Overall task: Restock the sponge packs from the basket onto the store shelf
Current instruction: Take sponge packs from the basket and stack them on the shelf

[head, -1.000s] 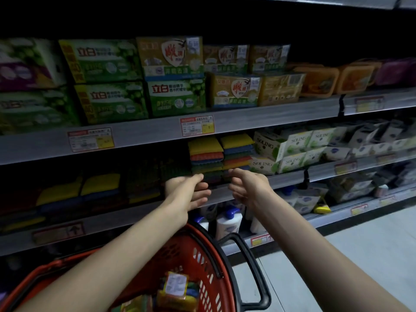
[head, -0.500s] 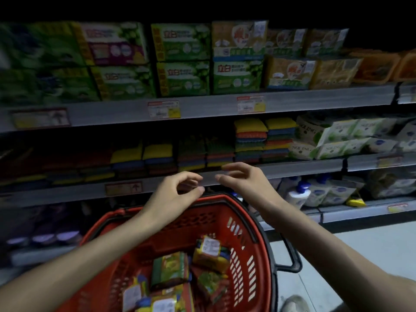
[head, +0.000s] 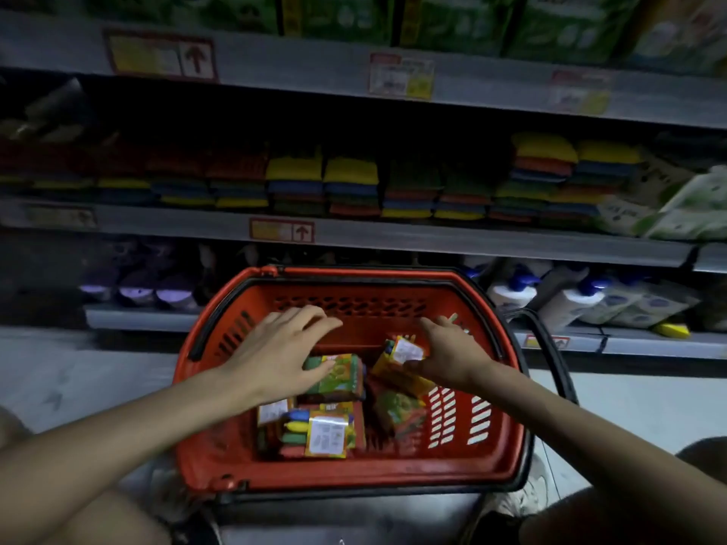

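Step in hand: pick-up from the basket (head: 393,475), not yet a lift. The red basket sits on the floor just in front of the shelving, and both hands are down inside it, apart from each other. The left hand (head: 279,352) has its fingers spread and fairly straight over a green-fronted sponge pack (head: 338,381), thumb lying on the pack's near edge; no closed grip is visible. The right hand (head: 452,359) is against a yellow sponge pack with a white label (head: 397,357), thumb at the pack's lower corner and fingers reaching past its far side; motion blur and dim light prevent telling whether it is pinching or only touching. Further sponge packs (head: 326,430) lie loose nearer the body, so the task looks well short of finished. Target is judged to be the middle shelf (head: 432,239), where stacked sponges (head: 350,182) of mixed colours already stand in rows. Next move calls for closing each hand round its own pack, lifting clear of the basket's far wall and folded handles, then setting the packs into a lower stack without toppling its neighbours. The packs look soft and film-wrapped, so a light grip should serve.
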